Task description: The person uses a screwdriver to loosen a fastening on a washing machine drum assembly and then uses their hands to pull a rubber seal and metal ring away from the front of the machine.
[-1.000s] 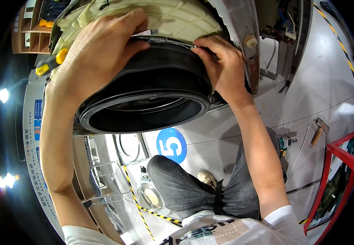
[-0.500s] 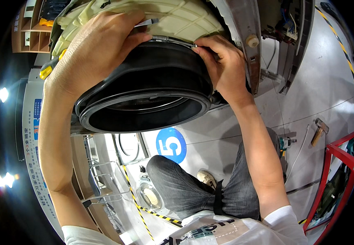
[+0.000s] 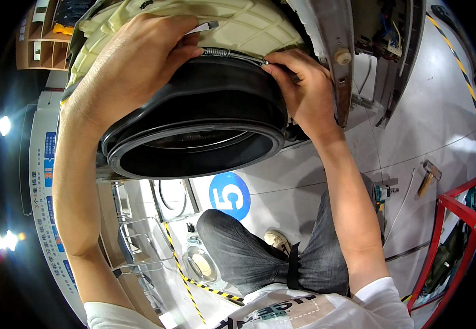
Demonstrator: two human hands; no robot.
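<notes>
A black rubber door gasket [image 3: 194, 107] of a front-loading washing machine faces me, set against the cream plastic tub [image 3: 238, 27]. Along its upper edge runs a wire clamp with a coil spring [image 3: 216, 52]. My left hand [image 3: 134, 63] is closed, thumb and finger at the spring's left end. A flat-bladed screwdriver [image 3: 210, 26] also sticks out of it; the handle is almost wholly hidden behind the hand and wrist. My right hand [image 3: 302, 82] pinches the clamp's wire end to the right of the spring. Between the hands the spring lies along the gasket's rim.
The machine's metal frame [image 3: 334, 60] stands just right of my right hand. A hammer [image 3: 429, 178] and a power drill [image 3: 385, 193] lie on the floor, near a red metal rack [image 3: 460, 211]. A round glass door [image 3: 200, 262] lies left of my knees.
My left hand has tilted slightly, and the screwdriver's yellow handle, visible before, is now nearly hidden behind the wrist. My right hand has shifted a little to the right, still pinching the clamp's wire end.
</notes>
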